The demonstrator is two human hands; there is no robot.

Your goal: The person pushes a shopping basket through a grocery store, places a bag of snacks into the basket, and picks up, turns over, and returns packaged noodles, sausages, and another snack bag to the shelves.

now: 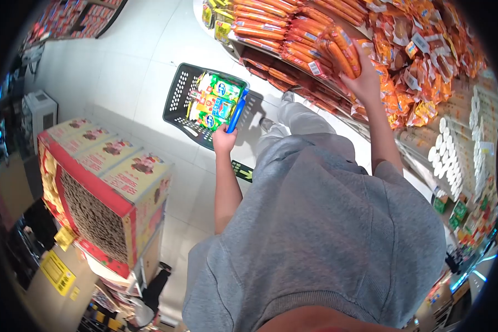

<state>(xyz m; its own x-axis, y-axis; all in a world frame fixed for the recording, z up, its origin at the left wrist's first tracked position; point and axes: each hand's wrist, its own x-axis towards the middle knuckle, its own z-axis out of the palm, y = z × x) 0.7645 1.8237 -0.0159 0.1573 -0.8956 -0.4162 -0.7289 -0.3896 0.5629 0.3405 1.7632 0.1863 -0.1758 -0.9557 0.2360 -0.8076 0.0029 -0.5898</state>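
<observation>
A dark green shopping basket (pixel 181 104) hangs from my left hand (pixel 225 138), whose fingers are wrapped round its blue handle (pixel 237 115). Green, white and yellow packages (pixel 210 102) lie inside the basket. At the upper right, my right hand (pixel 362 80) grips a pack of orange-wrapped sausages (pixel 340 51) above the display shelf. Stacks of similar sausage packs (pixel 260 21) lie just left of that hand, and loose orange packets (pixel 420 61) are heaped to its right.
Large printed boxes (pixel 108 160) stand at the left, over a brown carton (pixel 55 282). White-capped items (pixel 447 155) line the right side. A green arrow sign (pixel 242 171) lies on the pale tiled floor (pixel 133 61). Part of a person in dark clothing (pixel 156 288) shows at the lower left.
</observation>
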